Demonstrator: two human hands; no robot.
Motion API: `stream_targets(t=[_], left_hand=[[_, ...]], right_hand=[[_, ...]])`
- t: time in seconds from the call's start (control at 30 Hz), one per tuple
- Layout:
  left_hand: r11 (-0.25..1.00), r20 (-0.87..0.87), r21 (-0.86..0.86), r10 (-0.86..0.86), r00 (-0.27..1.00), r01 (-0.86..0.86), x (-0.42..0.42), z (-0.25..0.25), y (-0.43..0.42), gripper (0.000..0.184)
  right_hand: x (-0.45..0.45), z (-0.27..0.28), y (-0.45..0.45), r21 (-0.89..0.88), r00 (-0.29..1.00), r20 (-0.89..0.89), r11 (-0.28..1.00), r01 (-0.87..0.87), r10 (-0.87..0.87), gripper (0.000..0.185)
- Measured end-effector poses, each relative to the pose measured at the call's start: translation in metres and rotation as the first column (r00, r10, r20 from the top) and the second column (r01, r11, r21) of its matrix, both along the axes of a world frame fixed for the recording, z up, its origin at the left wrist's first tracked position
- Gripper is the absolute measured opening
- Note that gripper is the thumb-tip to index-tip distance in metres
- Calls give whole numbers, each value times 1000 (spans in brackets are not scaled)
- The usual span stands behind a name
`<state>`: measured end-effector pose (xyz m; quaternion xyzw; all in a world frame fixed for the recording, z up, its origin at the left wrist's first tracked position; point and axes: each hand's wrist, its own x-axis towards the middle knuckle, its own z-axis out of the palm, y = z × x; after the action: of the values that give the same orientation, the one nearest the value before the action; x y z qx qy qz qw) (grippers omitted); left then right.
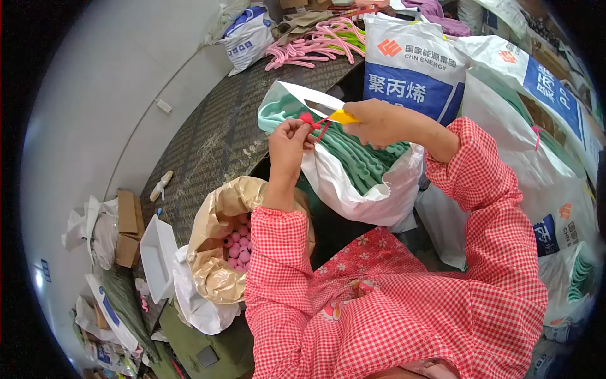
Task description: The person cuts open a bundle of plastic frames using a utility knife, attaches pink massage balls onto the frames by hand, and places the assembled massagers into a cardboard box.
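Your left hand (291, 146) pinches a small red ball (306, 118) with its red cord (323, 131) between thumb and fingers, above the open mouth of a white sack (341, 197). Your right hand (382, 123) is closed around a yellow-handled tool (344, 117), its grey blade pointing left over the sack; the red cord runs between your two hands. Beneath them, long green plastic pieces (363, 165) fill the sack, which stands beside the near edge of the dark patterned worktop (214, 136). By your left forearm, a brown-lined bag (214, 278) holds pink balls (240, 243). Toward the worktop's left end, a white tray (156, 260) stands tilted. At its opposite end lie loose pink ropes (315, 43), next to a lettered CHN ENERGY sack (411, 66) standing just beyond your right hand.
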<state>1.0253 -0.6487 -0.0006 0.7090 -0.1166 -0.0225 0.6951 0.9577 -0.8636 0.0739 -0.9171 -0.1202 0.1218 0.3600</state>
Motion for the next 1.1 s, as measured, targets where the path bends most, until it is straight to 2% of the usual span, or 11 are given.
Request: stream_targets(t=[0.13, 0.27, 0.37, 0.43, 0.47, 0.57, 0.63, 0.77, 0.8, 0.93, 1.1], left_hand=[[948, -95, -316, 1, 996, -31, 1, -9, 5, 16], [966, -47, -260, -6, 999, -6, 0, -6, 4, 26], [998, 37, 33, 59, 998, -60, -10, 7, -8, 32], [908, 265, 362, 117, 957, -211, -8, 5, -11, 35], [908, 266, 362, 116, 957, -211, -8, 4, -11, 35], [942, 297, 293, 74, 952, -165, -12, -5, -10, 27], [997, 274, 21, 67, 959, -75, -18, -8, -10, 20], [984, 345, 39, 151, 926, -175, -29, -16, -17, 16], [987, 369, 0, 147, 918, -158, -33, -20, -19, 17], [987, 366, -75, 158, 917, -140, -34, -24, -17, 19], [988, 186, -27, 156, 970, -154, -25, -10, -17, 22]], right_hand=[[5, -2, 2, 19, 1000, 13, 999, 28, -28, 30], [10, -6, 4, 201, 997, 62, 979, 27, -41, 27], [29, -13, 5, 373, 973, 216, 928, -4, -82, 27], [42, -13, 5, 419, 950, 291, 908, -22, -111, 29], [48, -13, 6, 405, 953, 280, 914, -11, -112, 28], [61, -15, 9, 362, 965, 245, 932, -6, -89, 27], [69, -20, 16, 328, 995, 91, 945, 4, -36, 27], [77, -30, 29, 217, 1000, 4, 976, -10, 9, 29], [75, -33, 28, 419, 994, -42, 905, -71, 97, 29], [79, -43, 32, 425, 996, 32, 901, -85, 78, 24], [83, -46, 28, 677, 997, 68, 736, -11, -48, 18]])
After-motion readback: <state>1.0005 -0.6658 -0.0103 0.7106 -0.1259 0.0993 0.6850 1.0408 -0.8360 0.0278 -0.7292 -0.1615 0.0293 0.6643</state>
